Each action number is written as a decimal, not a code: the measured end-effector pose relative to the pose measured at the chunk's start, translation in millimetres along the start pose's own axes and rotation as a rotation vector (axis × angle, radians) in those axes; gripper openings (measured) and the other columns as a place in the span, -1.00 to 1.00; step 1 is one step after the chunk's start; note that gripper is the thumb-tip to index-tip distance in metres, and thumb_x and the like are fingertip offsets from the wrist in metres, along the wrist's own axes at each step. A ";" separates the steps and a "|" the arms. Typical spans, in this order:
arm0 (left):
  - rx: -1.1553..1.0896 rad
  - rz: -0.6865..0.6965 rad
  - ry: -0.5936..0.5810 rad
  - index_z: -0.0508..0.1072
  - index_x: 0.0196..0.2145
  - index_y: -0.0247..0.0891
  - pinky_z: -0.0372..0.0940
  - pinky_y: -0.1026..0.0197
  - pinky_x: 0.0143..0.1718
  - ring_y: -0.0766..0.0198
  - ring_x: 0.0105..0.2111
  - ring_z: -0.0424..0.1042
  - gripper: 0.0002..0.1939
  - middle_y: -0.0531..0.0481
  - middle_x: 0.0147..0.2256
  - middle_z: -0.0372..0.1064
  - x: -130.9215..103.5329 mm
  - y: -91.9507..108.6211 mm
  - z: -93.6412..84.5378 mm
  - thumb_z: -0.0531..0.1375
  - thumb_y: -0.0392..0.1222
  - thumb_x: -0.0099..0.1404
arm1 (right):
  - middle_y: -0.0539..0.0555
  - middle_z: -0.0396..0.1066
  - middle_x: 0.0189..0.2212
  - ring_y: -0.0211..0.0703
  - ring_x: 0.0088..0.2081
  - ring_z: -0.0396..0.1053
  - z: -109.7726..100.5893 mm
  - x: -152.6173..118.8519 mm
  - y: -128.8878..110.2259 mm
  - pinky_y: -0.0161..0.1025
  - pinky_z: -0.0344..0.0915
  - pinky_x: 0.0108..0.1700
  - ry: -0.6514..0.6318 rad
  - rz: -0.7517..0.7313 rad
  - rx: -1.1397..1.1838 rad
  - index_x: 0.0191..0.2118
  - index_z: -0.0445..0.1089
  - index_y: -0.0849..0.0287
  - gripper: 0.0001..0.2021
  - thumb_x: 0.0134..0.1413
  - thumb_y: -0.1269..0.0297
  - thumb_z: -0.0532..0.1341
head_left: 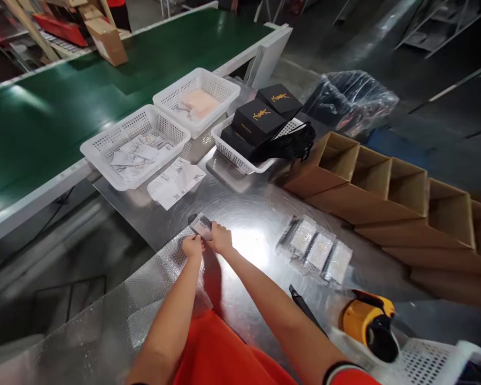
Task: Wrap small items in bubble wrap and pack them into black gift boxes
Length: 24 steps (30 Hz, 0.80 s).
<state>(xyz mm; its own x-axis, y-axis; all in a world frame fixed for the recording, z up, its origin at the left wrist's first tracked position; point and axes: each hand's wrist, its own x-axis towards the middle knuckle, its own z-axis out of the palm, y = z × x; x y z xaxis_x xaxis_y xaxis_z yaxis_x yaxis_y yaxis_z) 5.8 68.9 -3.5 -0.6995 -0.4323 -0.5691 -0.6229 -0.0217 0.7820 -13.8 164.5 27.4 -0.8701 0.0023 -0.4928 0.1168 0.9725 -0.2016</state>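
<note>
Near the middle of the metal table (240, 289), my right hand (221, 238) grips a small bubble-wrapped packet (202, 226) by its right side. My left hand (193, 246) is closed at the packet's lower left, its fingertips pinched on the edge of the wrap. A long sheet of bubble wrap (156, 280) lies under and beside my left forearm, running to the lower left. To the right rest several wrapped packets (318, 251) in a row. A black cutter (304, 307) lies beside my right forearm, with a yellow tape dispenser (363, 321) farther right.
White baskets hold paper slips (88, 147) and pinkish packets (160, 101); another (234, 159) holds black boxes (258, 122) and black pouches. A printed sheet (176, 183) lies in front. Open cartons (404, 195) line the right edge. Behind runs a green conveyor (84, 101).
</note>
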 end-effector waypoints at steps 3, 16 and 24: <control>0.117 0.117 -0.051 0.57 -0.33 -0.23 0.36 0.00 -0.02 0.07 -0.17 0.51 -0.89 -0.17 -0.24 0.53 -19.7 -5.4 -29.4 0.23 -0.30 0.21 | 0.30 0.38 -0.01 0.09 0.00 0.38 16.3 -18.8 -18.5 -0.10 0.28 -0.10 0.083 0.010 -0.027 0.16 0.18 0.19 -0.59 0.21 0.36 0.16; 1.419 0.763 -0.282 0.10 0.36 0.06 -0.12 -0.46 0.30 -0.08 0.41 -0.11 -0.39 -0.02 0.42 -0.08 -75.1 -90.0 -118.9 -0.04 -0.26 0.39 | 0.37 0.32 0.05 0.11 -0.01 0.36 28.7 -26.0 -28.5 -0.04 0.34 -0.07 0.162 -0.008 -0.123 0.35 0.02 0.17 -0.34 0.16 0.44 0.18; 1.414 0.880 -0.211 0.34 0.26 -0.19 0.01 -0.33 0.30 -0.13 0.36 0.04 -0.50 -0.24 0.35 0.12 -77.8 -95.3 -144.6 0.04 -0.20 0.39 | 0.42 0.14 0.27 0.27 0.18 0.24 27.8 -29.4 -34.4 0.17 0.17 0.15 0.160 -0.043 -0.146 0.44 -0.13 0.13 -0.15 0.10 0.38 0.26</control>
<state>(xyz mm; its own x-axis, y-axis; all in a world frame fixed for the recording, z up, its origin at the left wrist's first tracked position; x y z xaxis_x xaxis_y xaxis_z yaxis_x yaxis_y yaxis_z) 170.2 -25.7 3.0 -0.9410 0.2517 -0.2261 0.2350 0.9670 0.0983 21.1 124.5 25.3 -0.9390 -0.0142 -0.3436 0.0176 0.9958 -0.0893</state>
